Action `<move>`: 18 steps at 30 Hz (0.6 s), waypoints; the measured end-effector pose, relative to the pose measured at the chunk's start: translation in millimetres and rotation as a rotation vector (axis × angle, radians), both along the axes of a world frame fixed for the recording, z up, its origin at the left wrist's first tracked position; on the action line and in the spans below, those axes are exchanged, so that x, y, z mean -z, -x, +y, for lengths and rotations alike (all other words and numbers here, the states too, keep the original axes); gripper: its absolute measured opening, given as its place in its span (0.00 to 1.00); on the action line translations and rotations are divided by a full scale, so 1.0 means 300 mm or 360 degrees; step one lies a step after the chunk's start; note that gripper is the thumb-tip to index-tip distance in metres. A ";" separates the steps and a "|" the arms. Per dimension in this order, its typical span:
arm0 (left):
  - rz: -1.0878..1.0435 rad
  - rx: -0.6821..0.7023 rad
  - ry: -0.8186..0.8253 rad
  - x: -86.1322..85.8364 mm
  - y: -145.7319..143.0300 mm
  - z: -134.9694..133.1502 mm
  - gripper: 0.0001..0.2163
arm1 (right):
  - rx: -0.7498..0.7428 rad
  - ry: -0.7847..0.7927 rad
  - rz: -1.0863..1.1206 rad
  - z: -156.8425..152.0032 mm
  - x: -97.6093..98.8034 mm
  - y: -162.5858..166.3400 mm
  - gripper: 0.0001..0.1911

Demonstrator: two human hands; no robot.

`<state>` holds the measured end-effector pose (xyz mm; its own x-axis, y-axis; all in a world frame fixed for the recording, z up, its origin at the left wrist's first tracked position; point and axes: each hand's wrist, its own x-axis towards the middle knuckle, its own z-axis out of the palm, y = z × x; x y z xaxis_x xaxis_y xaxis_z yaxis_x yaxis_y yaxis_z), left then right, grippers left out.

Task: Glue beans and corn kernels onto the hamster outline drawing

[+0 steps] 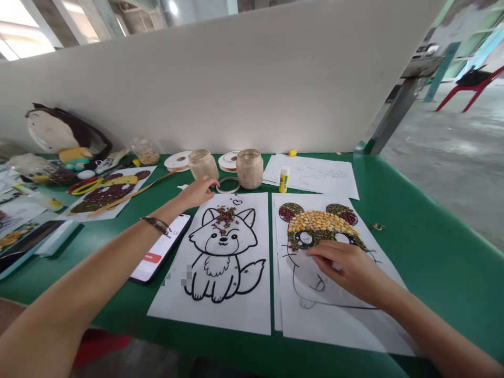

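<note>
My left hand [198,191] reaches forward to the top edge of a sheet with a fox outline [220,257]; its fingers are loosely curled beside a glass jar [202,164], and whether they pinch anything is hidden. A small heap of dark beans [225,215] lies on the fox's forehead. My right hand [343,268] rests flat on a second sheet with a mouse drawing [323,231], its fingers spread over the face. That drawing's head is filled with yellow corn, green and red beans.
A second jar [249,168], a loose ring lid [228,185], tape rolls [178,160] and a glue stick [284,179] stand behind the sheets. A phone [160,254] lies left of the fox sheet. More craft sheets, scissors and a plush toy [63,134] crowd the left. A white board backs the green table [413,231].
</note>
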<state>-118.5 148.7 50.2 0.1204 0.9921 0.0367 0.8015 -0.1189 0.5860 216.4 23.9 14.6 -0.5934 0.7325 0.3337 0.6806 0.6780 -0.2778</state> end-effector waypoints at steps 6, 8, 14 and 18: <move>0.0289 0.0239 0.0000 -0.043 -0.087 -0.227 0.06 | -0.0042 -0.0043 0.0002 -0.003 -0.006 0.002 0.15; 0.0345 0.0319 -0.0026 -0.056 -0.109 -0.339 0.04 | -0.0047 -0.0053 0.0041 -0.004 -0.004 0.002 0.15; 0.0477 0.0587 -0.0101 0.018 -0.158 -0.603 0.11 | -0.0011 0.0052 0.0084 -0.015 0.004 0.037 0.12; 0.0343 0.0250 -0.0364 0.144 -0.174 -0.648 0.07 | 0.0043 0.0201 -0.0014 0.018 -0.059 0.159 0.09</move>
